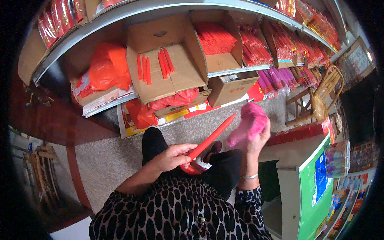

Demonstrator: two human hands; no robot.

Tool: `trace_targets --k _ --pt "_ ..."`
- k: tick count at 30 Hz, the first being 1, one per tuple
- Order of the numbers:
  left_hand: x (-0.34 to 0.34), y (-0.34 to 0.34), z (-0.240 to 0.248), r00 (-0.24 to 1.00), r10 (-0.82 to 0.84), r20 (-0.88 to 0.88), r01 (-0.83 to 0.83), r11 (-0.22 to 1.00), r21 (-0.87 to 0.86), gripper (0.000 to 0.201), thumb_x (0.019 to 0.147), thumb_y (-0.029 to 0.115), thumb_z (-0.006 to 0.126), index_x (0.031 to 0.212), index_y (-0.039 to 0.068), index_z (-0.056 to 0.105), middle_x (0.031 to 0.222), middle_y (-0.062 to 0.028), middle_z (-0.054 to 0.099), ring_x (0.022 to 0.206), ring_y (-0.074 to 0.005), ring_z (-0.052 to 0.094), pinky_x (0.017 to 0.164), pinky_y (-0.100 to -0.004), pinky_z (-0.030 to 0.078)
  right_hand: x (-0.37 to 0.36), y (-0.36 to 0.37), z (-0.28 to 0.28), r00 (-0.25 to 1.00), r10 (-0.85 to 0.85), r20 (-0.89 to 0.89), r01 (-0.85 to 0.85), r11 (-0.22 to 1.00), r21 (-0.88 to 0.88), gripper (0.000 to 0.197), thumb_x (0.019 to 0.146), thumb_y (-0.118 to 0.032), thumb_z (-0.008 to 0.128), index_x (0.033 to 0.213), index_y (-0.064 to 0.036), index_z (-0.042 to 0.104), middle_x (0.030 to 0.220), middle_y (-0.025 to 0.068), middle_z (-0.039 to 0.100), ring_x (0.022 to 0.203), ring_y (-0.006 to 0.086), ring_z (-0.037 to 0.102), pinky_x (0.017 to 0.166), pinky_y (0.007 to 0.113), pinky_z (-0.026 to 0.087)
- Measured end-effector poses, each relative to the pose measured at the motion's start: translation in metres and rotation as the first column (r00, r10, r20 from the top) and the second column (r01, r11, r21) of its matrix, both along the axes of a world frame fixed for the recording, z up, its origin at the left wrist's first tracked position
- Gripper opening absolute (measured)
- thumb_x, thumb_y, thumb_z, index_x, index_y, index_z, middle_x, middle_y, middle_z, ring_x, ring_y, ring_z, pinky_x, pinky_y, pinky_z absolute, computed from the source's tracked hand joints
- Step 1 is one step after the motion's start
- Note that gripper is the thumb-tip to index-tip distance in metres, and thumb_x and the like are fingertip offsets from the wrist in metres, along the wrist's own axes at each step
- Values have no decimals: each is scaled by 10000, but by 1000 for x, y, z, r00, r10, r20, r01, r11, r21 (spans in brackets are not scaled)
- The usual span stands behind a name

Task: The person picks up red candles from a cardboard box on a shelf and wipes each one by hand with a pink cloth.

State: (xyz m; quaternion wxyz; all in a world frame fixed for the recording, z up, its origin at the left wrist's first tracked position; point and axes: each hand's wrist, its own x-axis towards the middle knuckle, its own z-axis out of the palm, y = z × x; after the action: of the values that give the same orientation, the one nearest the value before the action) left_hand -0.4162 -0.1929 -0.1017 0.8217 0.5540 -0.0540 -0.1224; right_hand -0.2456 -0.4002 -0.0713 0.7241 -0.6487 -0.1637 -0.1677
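Observation:
A long red candle (213,136) is held near its lower end in my left hand (176,157), its tapered tip slanting up to the right. My right hand (260,138) is closed around a bunched pink cloth (250,122), which sits beside the candle's tip, apart from it. Ahead of me, several more red candles (165,63) lie in two small groups inside an open cardboard box (180,82). Below my left hand, a red object (191,169) shows only in part by my legs.
Shelves ahead hold a box of stacked red sticks (216,38) and wrapped red packs (256,50). An orange-red plastic bag (108,66) lies to the left. A small carton (232,89) stands below. A bamboo chair (319,100) and a green-topped counter (312,180) are at right.

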Motion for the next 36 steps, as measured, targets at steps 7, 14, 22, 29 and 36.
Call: trace_targets --k 7,14,22,29,36 --pt "6 -2 -3 981 175 -81 -191 946 -261 508 845 83 419 1318 -64 307 928 -93 568 676 -111 521 644 -262 445 -90 16 1 877 442 190 -301 812 -500 300 619 -107 719 880 -28 594 900 146 578 824 281 579 713 344 475" --pt "0 -8 7 1000 2 -19 -6 967 -253 551 790 26 369 1329 -61 296 890 -67 540 675 -100 501 641 -234 427 -37 5 4 998 59 4 -58 983 -175 118 778 -77 576 875 -13 556 845 52 572 785 179 552 697 299 450" --pt "0 -17 9 981 11 -195 -99 887 -451 494 845 88 376 1301 -87 302 755 -58 490 594 -103 459 578 -236 405 -45 13 3 911 175 -373 -19 923 385 171 912 -190 409 892 -54 511 872 62 549 761 157 543 693 294 481" --pt "4 -23 16 958 251 -138 -264 961 -79 302 945 203 399 1146 -20 427 664 -2 432 509 -51 379 475 -186 339 -72 29 -5 856 390 -339 -223 870 440 125 862 -103 502 946 -12 517 923 95 578 765 178 575 688 311 495" --pt "9 -20 19 916 399 -47 -393 914 104 171 940 227 440 883 66 444 563 30 413 447 -33 352 417 -178 293 -112 28 -34 872 455 -181 -483 859 -168 306 704 -17 691 965 -32 530 967 76 544 891 185 535 806 290 419"
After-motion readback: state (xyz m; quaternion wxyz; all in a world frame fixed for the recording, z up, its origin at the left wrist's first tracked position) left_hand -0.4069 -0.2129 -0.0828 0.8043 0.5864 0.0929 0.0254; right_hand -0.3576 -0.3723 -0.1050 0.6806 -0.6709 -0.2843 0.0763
